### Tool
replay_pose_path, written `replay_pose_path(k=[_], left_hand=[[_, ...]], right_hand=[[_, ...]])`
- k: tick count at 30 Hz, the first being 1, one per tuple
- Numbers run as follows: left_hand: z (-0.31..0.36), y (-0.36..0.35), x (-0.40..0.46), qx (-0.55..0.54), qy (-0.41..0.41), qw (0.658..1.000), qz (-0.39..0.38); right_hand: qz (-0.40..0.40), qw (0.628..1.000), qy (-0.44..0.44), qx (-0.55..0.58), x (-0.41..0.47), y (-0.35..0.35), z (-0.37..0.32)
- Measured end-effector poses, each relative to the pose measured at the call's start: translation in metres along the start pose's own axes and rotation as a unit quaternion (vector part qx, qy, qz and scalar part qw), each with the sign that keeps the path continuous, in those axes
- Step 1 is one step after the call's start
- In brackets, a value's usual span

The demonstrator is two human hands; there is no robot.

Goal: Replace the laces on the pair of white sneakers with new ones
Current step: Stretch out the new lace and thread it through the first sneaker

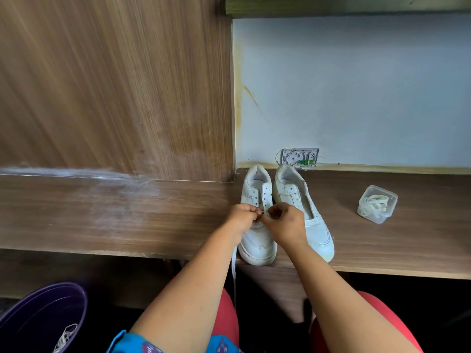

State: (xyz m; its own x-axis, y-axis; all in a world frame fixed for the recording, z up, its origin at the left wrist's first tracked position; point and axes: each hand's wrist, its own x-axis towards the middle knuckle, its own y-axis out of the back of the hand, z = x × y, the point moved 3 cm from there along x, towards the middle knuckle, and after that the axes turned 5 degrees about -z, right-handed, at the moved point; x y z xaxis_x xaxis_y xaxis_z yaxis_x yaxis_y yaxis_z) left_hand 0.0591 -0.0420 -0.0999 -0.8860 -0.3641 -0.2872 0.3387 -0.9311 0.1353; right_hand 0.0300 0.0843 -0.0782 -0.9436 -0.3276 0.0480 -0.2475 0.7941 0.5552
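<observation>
On the brown wooden desk point(127, 212), both the left hand point(242, 215) and right hand point(285, 222) pinch a white flat lace point(233, 266) at the left white leather sneaker's point(257, 240) lowest eyelets, apparently beginning the lacing; next, judging so, evening both ends.

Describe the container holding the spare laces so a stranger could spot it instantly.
Start at the wooden desk below the pale wall. Right of the pair of white sneakers sits a small plastic box, standing alone. It is the only clear, lidded thing there, with pale laces coiled inside.

Both hands, left hand point(242, 214) and right hand point(285, 222), pinching a white lace point(233, 263) over the left sneaker point(257, 240).
</observation>
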Motion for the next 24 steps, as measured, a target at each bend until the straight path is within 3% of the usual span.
replay_pose_path(k=[8,12,14,15,16,17,18,19,20,22,23,24], left_hand=[[-0.002,0.001,0.003,-0.021,-0.011,0.999,-0.034],[-0.004,0.005,0.004,0.088,-0.036,0.995,-0.013],[-0.003,0.008,0.005,0.143,-0.046,0.988,-0.02],[-0.003,0.008,0.006,0.165,-0.045,0.985,-0.025],[-0.003,0.008,0.005,0.175,-0.04,0.983,-0.033],[-0.004,0.008,0.005,0.175,-0.037,0.983,-0.038],[-0.004,0.007,0.006,0.171,-0.037,0.984,-0.04],[-0.003,0.007,0.005,0.173,-0.042,0.983,-0.038],[-0.003,0.007,0.004,0.178,-0.045,0.982,-0.035],[-0.003,0.009,0.004,0.181,-0.047,0.982,-0.033],[-0.003,0.01,0.004,0.181,-0.048,0.982,-0.035],[-0.003,0.011,0.004,0.177,-0.047,0.982,-0.04]], right_hand=[[-0.013,1.0,0.015,0.02,0.005,0.01,0.006],[0.024,0.999,0.005,0.024,0.009,0.009,0.009],[0.057,0.993,-0.027,0.102,0.012,0.013,0.008],[0.083,0.975,-0.042,0.203,0.013,0.019,0.005],[0.109,0.934,-0.054,0.337,0.015,0.027,0.003],[0.124,0.87,-0.062,0.473,0.016,0.035,0.0],[0.132,0.818,-0.062,0.557,0.016,0.043,-0.003],[0.139,0.802,-0.05,0.578,0.016,0.052,-0.006],[0.145,0.848,-0.033,0.508,0.016,0.059,-0.008],[0.084,0.983,0.046,0.154,0.017,0.056,-0.008],[0.021,0.995,0.089,-0.026,0.014,0.045,-0.006],[-0.039,0.981,0.115,-0.151,0.014,0.031,0.001]])
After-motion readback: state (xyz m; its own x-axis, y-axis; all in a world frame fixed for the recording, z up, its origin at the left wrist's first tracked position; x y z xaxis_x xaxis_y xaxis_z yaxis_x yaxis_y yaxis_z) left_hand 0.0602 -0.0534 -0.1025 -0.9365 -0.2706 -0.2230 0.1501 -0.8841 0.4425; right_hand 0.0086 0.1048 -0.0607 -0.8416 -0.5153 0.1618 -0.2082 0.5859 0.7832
